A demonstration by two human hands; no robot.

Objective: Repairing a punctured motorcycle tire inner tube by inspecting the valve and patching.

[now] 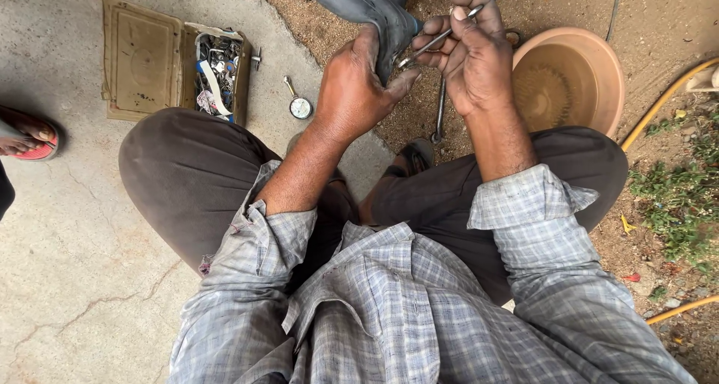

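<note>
I squat over the ground with both arms out in front. My left hand (353, 84) grips the edge of a dark rubber inner tube (359, 3) that hangs down from the top of the view. My right hand (472, 50) pinches a thin metal tool (438, 38), whose tip points at the tube right by my left thumb. Both hands are close together, nearly touching.
An open brown tool box (150, 58) full of small parts lies at the upper left, a small round gauge (299, 107) beside it. A wrench (440, 114) lies under my hands. An orange basin (573, 77) of water stands right, a yellow hose (663, 99) beyond. Another person's sandalled foot (26, 135) is at left.
</note>
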